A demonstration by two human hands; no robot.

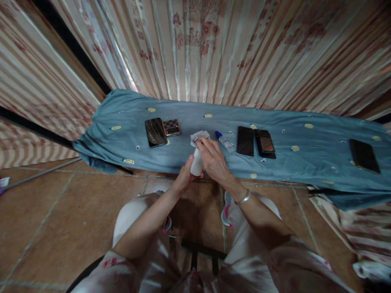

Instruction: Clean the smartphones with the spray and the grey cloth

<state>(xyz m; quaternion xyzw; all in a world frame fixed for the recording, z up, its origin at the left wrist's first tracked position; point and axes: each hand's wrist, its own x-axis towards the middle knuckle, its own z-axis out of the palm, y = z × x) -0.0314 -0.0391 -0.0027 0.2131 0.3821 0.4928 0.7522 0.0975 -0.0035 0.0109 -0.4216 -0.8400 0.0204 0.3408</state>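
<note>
My left hand [184, 176] and my right hand [214, 158] meet over the front edge of a blue-grey cloth [275, 162]. Together they grip a phone wrapped in a white wiping cloth [198, 160]; only a dark corner of the phone shows at the top. My right hand lies over the top of it, with a metal bracelet [243, 198] on the wrist. Just right of my hands lies a small clear spray bottle [225, 142] with a blue cap.
On the cloth lie a dark phone [155, 132] and a checkered-case phone [172, 127] at the left, two dark phones [245, 141] [264, 143] right of the bottle, and one phone [364, 155] far right. Striped curtains [214, 49] hang behind. Tiled floor [61, 211] below.
</note>
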